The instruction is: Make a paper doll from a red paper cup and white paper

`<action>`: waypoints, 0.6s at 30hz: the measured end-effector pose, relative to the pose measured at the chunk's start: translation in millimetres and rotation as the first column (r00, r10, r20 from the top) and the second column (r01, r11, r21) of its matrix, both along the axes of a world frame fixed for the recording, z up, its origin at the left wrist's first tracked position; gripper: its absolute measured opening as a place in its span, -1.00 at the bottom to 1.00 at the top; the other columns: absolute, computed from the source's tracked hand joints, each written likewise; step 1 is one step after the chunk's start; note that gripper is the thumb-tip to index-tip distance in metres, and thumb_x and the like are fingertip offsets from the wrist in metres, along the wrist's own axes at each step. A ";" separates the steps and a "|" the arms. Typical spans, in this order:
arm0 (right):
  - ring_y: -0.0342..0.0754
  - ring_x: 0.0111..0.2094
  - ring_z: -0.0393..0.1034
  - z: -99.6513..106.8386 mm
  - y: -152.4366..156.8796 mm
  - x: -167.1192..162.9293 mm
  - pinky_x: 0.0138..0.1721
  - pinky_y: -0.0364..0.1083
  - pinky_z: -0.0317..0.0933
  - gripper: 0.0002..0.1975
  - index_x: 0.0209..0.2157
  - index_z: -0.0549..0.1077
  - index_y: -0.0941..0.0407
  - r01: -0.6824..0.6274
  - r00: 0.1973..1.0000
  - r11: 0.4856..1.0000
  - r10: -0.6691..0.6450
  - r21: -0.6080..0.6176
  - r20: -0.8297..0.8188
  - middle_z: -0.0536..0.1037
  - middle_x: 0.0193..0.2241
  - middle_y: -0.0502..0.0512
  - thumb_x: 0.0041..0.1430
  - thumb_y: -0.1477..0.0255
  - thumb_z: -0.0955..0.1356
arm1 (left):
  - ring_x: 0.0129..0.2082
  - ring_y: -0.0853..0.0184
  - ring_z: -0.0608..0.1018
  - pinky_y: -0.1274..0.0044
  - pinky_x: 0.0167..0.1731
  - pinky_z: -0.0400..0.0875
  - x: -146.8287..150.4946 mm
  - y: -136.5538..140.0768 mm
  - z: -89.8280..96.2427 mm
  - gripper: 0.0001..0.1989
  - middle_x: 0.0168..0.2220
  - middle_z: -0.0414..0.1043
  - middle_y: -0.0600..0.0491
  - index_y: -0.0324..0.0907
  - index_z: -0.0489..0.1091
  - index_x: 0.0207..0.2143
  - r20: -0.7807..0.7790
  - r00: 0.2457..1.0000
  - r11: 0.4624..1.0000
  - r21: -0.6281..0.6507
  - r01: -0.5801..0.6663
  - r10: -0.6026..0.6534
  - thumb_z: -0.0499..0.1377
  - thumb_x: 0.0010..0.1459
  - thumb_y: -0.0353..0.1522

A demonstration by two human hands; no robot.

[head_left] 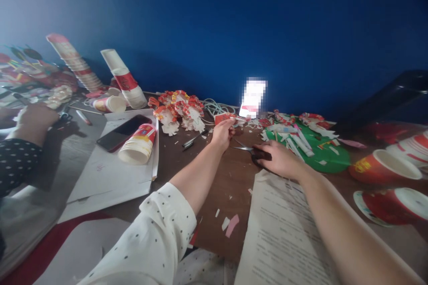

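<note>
My left hand [222,136] pinches a small red-and-white piece of paper [220,118], raised over the middle of the brown table. My right hand [281,158] is closed round the black handles of a pair of scissors [244,148]. The metal blades point left toward my left hand, apart from the paper; part of the handles is hidden under my fingers. Beyond my left hand lies a pile of cut red-and-white paper shapes [180,109]. A black pen [193,140] rests to the left of that forearm.
Printed sheets [284,231] lie under my right forearm. A green disc [329,158] holds paper scraps and tubes. Paper cups [386,165] stand at right. A phone [121,132] and stacked cups [137,144] lie on papers at left. Beyond them is another person's hand [36,120].
</note>
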State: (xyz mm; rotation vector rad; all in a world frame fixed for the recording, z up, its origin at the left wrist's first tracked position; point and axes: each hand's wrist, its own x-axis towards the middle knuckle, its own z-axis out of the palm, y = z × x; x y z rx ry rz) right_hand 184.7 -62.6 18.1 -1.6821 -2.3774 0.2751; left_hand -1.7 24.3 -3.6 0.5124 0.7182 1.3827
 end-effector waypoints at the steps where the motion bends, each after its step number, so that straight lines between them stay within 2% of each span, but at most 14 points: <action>1: 0.07 -0.09 0.38 -1.6 0.9 0.8 -0.06 -0.03 0.23 -0.56 0.01 0.46 0.05 -0.012 0.999 1.000 0.012 0.002 -0.031 0.49 -0.11 0.20 0.04 0.32 0.36 | -0.66 0.62 0.25 0.70 -0.67 0.09 0.2 0.0 0.1 -0.90 -0.51 0.42 0.04 -0.33 0.43 -0.48 0.001 1.000 1.000 0.000 0.000 0.000 0.28 -0.05 -0.44; 4: 0.03 -0.12 0.40 -2.7 1.8 0.5 -0.07 -0.05 0.24 -0.62 -0.03 0.48 0.03 -0.011 0.997 1.000 0.012 0.017 -0.082 0.50 -0.13 0.16 0.09 0.36 0.32 | -0.66 0.62 0.24 0.69 -0.68 0.08 0.5 0.1 0.9 -0.89 -0.52 0.42 0.04 -0.34 0.43 -0.50 0.008 1.000 1.000 -0.009 -0.001 0.001 0.29 -0.06 -0.44; 7: 0.03 -0.14 0.40 0.6 0.0 -2.5 -0.12 -0.06 0.25 -0.61 -0.02 0.48 0.00 -0.020 0.998 1.000 0.021 0.014 -0.061 0.51 -0.15 0.16 0.08 0.34 0.32 | -0.67 0.62 0.24 0.69 -0.68 0.07 0.4 -0.2 2.2 -0.89 -0.52 0.42 0.03 -0.34 0.42 -0.51 0.019 1.000 1.000 -0.020 0.007 -0.006 0.29 -0.06 -0.45; 9: 0.01 -0.18 0.42 4.2 -2.0 -4.9 -0.18 -0.09 0.26 -0.61 -0.02 0.48 0.00 -0.026 0.998 0.999 0.024 -0.032 -0.052 0.53 -0.17 0.15 0.08 0.32 0.32 | -0.67 0.62 0.23 0.69 -0.69 0.05 0.1 -0.4 2.8 -0.88 -0.51 0.43 0.02 -0.34 0.42 -0.51 0.021 1.000 1.000 -0.018 0.010 -0.010 0.29 -0.06 -0.44; 13: -0.04 -0.31 0.46 10.2 -5.0 -7.4 -0.33 -0.15 0.25 -0.61 -0.08 0.51 -0.01 0.046 0.998 0.991 -0.049 -0.125 -0.026 0.59 -0.28 0.07 -0.01 0.38 0.34 | -0.67 0.64 0.23 0.71 -0.69 0.03 -1.4 0.0 2.8 -0.87 -0.52 0.43 0.05 -0.33 0.42 -0.49 0.052 0.999 1.000 0.005 0.006 -0.007 0.30 -0.07 -0.43; 18: -0.05 -0.34 0.49 8.9 -3.8 -1.3 -0.33 -0.15 0.29 -0.60 -0.11 0.54 0.01 0.090 0.970 0.971 -0.136 -0.223 -0.203 0.61 -0.32 0.03 -0.07 0.43 0.36 | -0.67 0.63 0.25 0.72 -0.68 0.06 -4.2 0.9 2.7 -0.88 -0.53 0.40 0.10 -0.30 0.42 -0.48 0.102 0.995 1.000 0.011 0.003 -0.004 0.30 -0.07 -0.43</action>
